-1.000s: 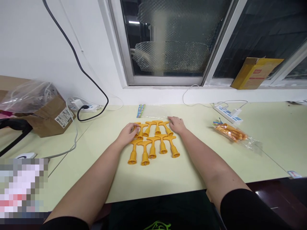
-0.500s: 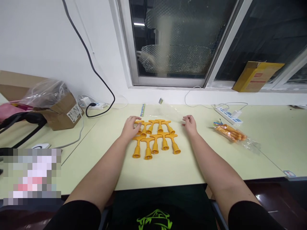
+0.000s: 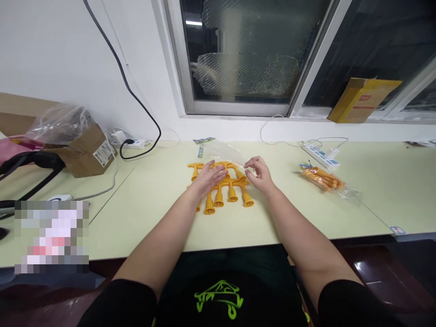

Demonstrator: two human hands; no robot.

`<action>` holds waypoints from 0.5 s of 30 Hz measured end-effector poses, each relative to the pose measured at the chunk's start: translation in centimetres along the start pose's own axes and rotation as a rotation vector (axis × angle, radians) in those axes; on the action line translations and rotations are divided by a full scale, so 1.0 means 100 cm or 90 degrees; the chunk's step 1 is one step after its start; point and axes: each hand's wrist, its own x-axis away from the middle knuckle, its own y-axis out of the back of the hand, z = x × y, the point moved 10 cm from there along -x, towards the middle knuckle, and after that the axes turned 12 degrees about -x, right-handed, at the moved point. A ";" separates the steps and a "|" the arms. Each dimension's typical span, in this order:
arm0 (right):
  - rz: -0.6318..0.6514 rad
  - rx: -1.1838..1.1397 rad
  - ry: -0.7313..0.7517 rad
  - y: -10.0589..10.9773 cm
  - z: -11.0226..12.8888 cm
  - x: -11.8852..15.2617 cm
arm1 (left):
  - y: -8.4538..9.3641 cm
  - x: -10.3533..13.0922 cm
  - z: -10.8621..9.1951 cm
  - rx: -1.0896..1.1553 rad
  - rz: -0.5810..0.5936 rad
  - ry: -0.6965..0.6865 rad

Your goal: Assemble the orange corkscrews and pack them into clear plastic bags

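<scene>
Two rows of yellow plastic pieces lie on the table in front of me, each with a T-shaped top and a flared, bell-like end. My left hand is open over the left part of these rows, fingers stretched to the right, hiding some of them. At the right end of the rows, my right hand has curled fingers at the edge of a clear plastic bag, seemingly pinching it. The bag lies behind the pieces, with a printed coloured header at its far left end.
To the right lies a clear bag of orange pieces near a white power strip. An open cardboard box with plastic wrap stands at the left. A yellow carton leans at the window, and a black cable hangs down the wall.
My left hand has moved right, off the left end of the rows. My right hand has come in to the left, and the bag's near edge has shifted left with its header turned.
</scene>
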 end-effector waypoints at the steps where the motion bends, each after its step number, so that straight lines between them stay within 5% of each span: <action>1: 0.021 0.046 0.038 -0.007 0.009 0.001 | -0.002 -0.002 0.000 0.026 0.001 0.014; 6: 0.034 0.198 0.150 -0.023 0.038 0.007 | 0.009 -0.013 -0.011 0.123 -0.097 0.001; 10: 0.030 0.215 0.104 -0.021 0.026 0.007 | 0.022 -0.010 -0.017 0.138 -0.164 -0.075; 15: -0.004 0.209 0.060 -0.010 0.010 0.004 | 0.030 -0.001 -0.023 0.107 -0.145 -0.136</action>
